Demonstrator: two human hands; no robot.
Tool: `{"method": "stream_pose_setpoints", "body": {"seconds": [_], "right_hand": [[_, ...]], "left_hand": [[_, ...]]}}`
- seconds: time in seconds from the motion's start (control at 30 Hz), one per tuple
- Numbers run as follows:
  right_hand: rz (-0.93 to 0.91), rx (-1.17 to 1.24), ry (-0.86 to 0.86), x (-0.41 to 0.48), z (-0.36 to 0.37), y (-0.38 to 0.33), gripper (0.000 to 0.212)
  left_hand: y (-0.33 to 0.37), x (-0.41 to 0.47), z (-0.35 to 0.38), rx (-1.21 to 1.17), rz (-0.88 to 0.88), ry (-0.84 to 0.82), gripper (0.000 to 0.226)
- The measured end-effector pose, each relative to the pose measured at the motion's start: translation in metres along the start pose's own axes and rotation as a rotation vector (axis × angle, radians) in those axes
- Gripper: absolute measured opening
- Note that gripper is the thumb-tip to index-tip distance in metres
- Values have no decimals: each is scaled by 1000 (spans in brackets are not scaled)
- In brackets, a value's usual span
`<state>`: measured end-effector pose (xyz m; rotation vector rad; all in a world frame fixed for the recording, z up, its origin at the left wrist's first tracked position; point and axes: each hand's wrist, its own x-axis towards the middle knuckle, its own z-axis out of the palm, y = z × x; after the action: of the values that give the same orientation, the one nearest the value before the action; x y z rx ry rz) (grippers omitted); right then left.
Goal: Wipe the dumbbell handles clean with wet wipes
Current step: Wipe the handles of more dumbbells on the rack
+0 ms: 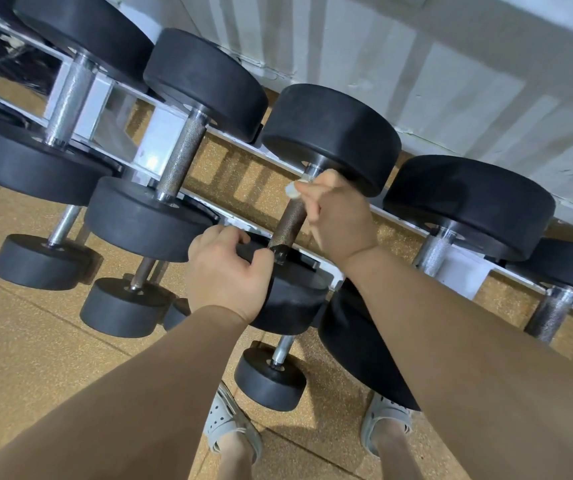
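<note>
One dumbbell (330,133) of six on the rack's (155,140) upper tier. Its handle (286,220) runs away from you, leaning right. One wet wipe (292,190), pinched at the far end by your right hand (337,216) fingers. Your left hand (222,271) fingers grip the near head (295,296).

Head-worn view — downward, close, tilted.

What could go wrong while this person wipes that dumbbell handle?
The crumpled white wet wipe in the right hand covers only the top of the knurled metal handle, so the lower part might get missed. The left hand grips the near black round weight head; if it rolls, that hand could be pinched.
</note>
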<state>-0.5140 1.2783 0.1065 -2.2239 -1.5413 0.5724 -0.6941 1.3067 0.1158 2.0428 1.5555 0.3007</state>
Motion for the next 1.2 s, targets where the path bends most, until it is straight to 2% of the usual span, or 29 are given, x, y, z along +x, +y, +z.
{"method": "stream_pose_setpoints", "body": {"seconds": [0.07, 0.23, 0.37, 0.43, 0.53, 0.57, 0.63, 0.7, 0.77, 0.87, 0.9, 0.93, 1.03, 1.07, 1.13, 1.2], "right_hand": [[56, 142, 57, -6, 8, -2, 33], [69, 313, -13, -23, 14, -5, 35], [132, 514, 4, -16, 10, 6, 25], [125, 536, 61, -15, 12, 5, 24], [235, 518, 98, -22, 16, -3, 18], [238, 479, 59, -28, 18, -7, 14], [169, 325, -74, -38, 19, -14, 25], [152, 325, -84, -35, 18, -15, 23], [228, 394, 39, -19, 16, -9, 16], [309, 429, 301, 4, 11, -2, 18], [321, 439, 327, 3, 10, -5, 17], [315, 453, 296, -4, 11, -8, 18], [224, 341, -11, -33, 17, -19, 30], [189, 314, -55, -38, 20, -18, 33], [201, 349, -19, -28, 18, -12, 23], [303, 513, 131, -10, 13, -7, 14]], "left_hand": [[0, 0, 0, 1, 4, 0, 46], [1, 1, -1, 0, 8, -6, 39], [0, 0, 0, 4, -3, -8, 43], [0, 0, 0, 4, -6, -10, 42], [0, 0, 0, 11, -4, -9, 45], [0, 0, 0, 10, -3, -5, 45], [0, 1, 1, 8, -5, 2, 46], [0, 0, 1, 10, -12, -4, 47], [1, 0, 0, 10, -12, -9, 45], [0, 0, 0, 18, -27, -21, 45], [0, 0, 1, 20, -28, -21, 47], [0, 0, 1, 21, -24, -18, 48], [0, 0, 1, 12, -22, -11, 48], [0, 0, 1, 11, -24, -13, 49], [0, 0, 1, 12, -27, -19, 49], [0, -1, 1, 17, -35, -36, 46]]}}
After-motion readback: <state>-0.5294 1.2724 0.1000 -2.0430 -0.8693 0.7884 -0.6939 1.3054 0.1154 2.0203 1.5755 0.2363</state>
